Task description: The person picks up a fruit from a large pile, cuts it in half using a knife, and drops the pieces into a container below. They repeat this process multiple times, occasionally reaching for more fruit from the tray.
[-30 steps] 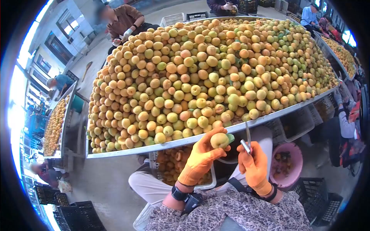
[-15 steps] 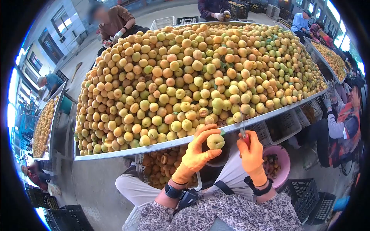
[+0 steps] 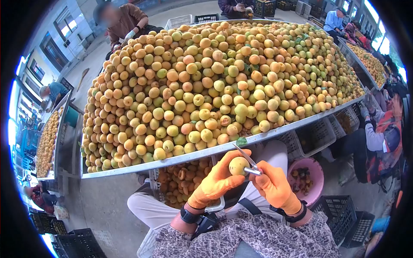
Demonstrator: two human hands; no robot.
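Observation:
In an orange glove, my left hand [image 3: 219, 178] grips a yellow apricot [image 3: 238, 166] between thumb and fingers, just in front of the table edge. My right hand [image 3: 276, 185], gloved the same, is closed around a small bladed cutting tool [image 3: 254, 169]. The tool has a thin pointed blade and a short silver arm that lies against the fruit; its handle is hidden in the glove. A green leaf [image 3: 241, 141] appears just beyond the blade tip, by the metal rim. A big heap of apricots [image 3: 206, 86] covers the metal-edged table [image 3: 172, 162].
Below the table, a crate holds split apricots [image 3: 183, 180]. A pink basin [image 3: 316, 182] with scraps stands right of my knee. White crates [image 3: 312, 142] and black crates [image 3: 337, 210] sit at the right. Other people work around the heap, one person [image 3: 124, 23] across it.
My right hand has brought the tool down and left against the apricot. The leaf beside the fruit is now apart from it, nearer the rim. My left hand has lowered slightly.

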